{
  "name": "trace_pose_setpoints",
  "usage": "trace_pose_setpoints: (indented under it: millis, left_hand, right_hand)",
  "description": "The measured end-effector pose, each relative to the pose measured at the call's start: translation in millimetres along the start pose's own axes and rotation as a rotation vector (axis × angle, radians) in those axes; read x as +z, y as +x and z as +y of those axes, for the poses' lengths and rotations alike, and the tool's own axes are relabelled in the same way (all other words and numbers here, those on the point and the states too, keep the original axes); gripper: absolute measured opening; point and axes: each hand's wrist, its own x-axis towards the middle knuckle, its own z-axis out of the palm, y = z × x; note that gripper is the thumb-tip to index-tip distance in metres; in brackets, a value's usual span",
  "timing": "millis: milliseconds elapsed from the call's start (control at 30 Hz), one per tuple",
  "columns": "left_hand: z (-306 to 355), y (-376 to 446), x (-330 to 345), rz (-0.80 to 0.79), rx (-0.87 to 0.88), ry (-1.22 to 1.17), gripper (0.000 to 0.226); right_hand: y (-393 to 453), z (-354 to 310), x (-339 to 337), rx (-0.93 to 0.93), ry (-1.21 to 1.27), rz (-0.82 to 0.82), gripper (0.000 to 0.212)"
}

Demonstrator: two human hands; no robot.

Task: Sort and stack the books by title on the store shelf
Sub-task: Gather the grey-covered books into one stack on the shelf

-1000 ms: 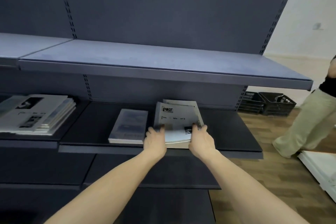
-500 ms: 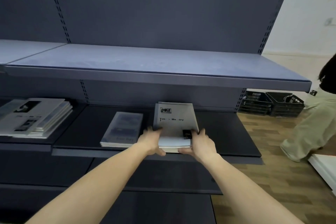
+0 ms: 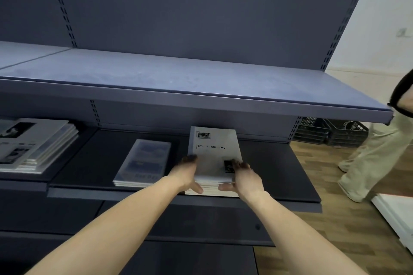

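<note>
Skewed copies now squared. My left hand [image 3: 188,173] and right hand [image 3: 244,177] clamp the Time & Memory stack [image 3: 214,158] at the middle shelf [image 3: 279,163] front edge; uneven squeeze could re-fan copies over that lip.

The white stack [image 3: 213,156] is showing black lettering and a black patch. Left of the white stack, a blue-grey book [image 3: 145,161] is lying on the dark grey shelf [image 3: 279,169]; right of it, brown wood-grain floor [image 3: 324,176] is showing.

Both hands [image 3: 218,176] reach forward (thumbs inward), fingers curled.
</note>
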Motion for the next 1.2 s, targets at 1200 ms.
trace_pose_setpoints:
  millis: [1200]
  left_hand:
    - [-85.1, -104.6, -26.2, 0.280, -0.167, 0.142, 0.055]
  right_hand:
    - [-46.4, -138.0, 34.0, -0.384, -0.101, 0.170, 0.074]
